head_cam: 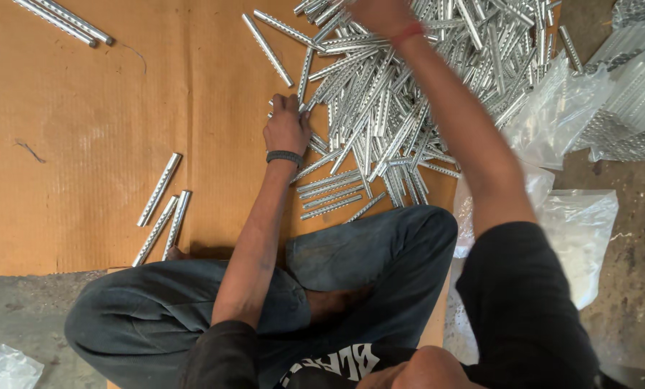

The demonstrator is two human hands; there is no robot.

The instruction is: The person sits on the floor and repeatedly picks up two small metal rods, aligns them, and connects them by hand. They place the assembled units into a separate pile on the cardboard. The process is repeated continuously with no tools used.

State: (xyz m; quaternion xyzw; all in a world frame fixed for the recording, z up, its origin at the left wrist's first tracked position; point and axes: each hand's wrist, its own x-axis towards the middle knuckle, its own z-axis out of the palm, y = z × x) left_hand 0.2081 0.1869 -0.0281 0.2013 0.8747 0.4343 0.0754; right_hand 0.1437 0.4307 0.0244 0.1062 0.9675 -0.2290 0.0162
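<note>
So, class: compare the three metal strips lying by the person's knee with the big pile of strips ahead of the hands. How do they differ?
The three strips lie apart on bare cardboard, nearly parallel; the pile is heaped and criss-crossed. No hand touches the three strips; the left hand rests at the pile's edge and the right hand reaches over it. Both are shiny, notched silver strips.

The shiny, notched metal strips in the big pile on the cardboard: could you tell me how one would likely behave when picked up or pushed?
Each shiny, notched metal strip looks straight and thin, so probably stiff and light. Their flat shape suggests sliding rather than rolling on the brown cardboard sheet. Crisscrossed in the pile by the left hand, neighbours may shift.
</note>
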